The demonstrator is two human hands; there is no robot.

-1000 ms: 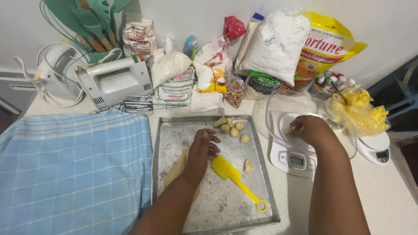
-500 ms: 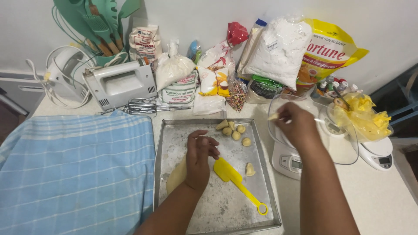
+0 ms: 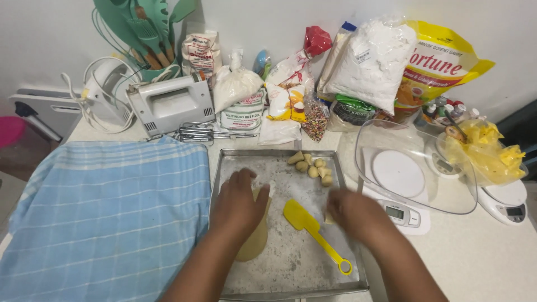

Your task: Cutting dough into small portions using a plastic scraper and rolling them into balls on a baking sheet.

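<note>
A floured metal tray (image 3: 279,153) lies in front of me. My left hand (image 3: 238,204) rests palm down on a pale yellow dough roll (image 3: 254,246) at the tray's left side, fingers curved over it. My right hand (image 3: 358,215) hovers low over the tray's right side, blurred, its fingertips at a small dough piece (image 3: 329,219). Between the hands lies a yellow plastic scraper (image 3: 313,229). Several small cut dough pieces (image 3: 313,166) are heaped at the tray's far edge.
A blue checked cloth (image 3: 106,218) covers the counter on the left. Behind stand a white hand mixer (image 3: 170,103), loose beaters (image 3: 212,134), flour bags (image 3: 369,56) and a yellow pouch (image 3: 442,61). To the right are a white scale (image 3: 397,215), a clear bowl (image 3: 447,198) and a yellow plastic bag (image 3: 486,154).
My right hand has come away from the scale and bowl and dropped onto the tray's right side. My left hand has stayed on the dough roll.
</note>
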